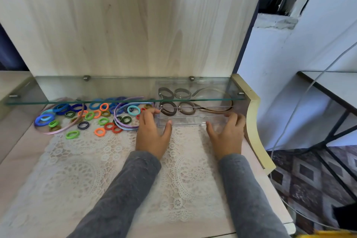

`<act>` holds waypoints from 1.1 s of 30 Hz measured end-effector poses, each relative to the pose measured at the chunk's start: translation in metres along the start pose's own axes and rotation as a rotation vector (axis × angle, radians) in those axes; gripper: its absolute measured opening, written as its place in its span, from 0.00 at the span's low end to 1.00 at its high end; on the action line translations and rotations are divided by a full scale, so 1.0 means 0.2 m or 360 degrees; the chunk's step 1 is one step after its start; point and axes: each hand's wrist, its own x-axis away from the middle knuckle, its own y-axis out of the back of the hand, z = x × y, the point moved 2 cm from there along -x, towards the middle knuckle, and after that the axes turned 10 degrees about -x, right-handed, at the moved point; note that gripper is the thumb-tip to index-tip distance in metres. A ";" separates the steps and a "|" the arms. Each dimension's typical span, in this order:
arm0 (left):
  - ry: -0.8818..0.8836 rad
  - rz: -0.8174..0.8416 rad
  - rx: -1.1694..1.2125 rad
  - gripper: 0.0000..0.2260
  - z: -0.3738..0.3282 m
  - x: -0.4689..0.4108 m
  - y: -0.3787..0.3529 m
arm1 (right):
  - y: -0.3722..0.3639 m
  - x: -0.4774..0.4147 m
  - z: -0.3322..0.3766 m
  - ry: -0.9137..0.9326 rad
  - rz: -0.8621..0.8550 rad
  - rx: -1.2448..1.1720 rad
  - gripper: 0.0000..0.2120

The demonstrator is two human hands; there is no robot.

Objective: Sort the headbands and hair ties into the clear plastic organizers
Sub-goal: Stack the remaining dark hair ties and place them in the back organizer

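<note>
- Step in hand looks like positioning the clear plastic organizer [193, 121] on the worktop [19, 160], under the glass shelf [96, 91]. The left hand [152, 133] and right hand [228, 135] each grip one end, thumbs on the front wall, fingers curled round the sides.
- Next, I'd guess: let go, then pick from the loose pile of colourful hair ties [100, 116] just left of it.
- Count: one organizer, holding two brown hair ties [167, 109] and one tan headband [220, 109]. Loose: roughly thirty ties (overlapping, can't be exact), one pink headband [63, 129], at least one lilac headband [123, 126].
</note>
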 end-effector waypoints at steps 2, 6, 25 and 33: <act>0.0073 0.0083 0.0169 0.19 -0.01 0.04 0.00 | -0.02 0.02 0.01 0.0158 0.0039 0.0108 0.19; 0.0120 0.0171 0.0315 0.22 -0.01 0.06 0.00 | -0.05 0.06 0.05 0.0427 0.0210 0.0237 0.14; 0.0064 0.0210 0.0166 0.27 0.00 0.07 -0.01 | -0.05 0.08 0.08 0.0385 0.0435 0.0381 0.19; 0.0054 0.0222 0.0161 0.28 0.02 0.07 -0.02 | -0.04 0.08 0.08 0.0308 0.0493 0.0336 0.20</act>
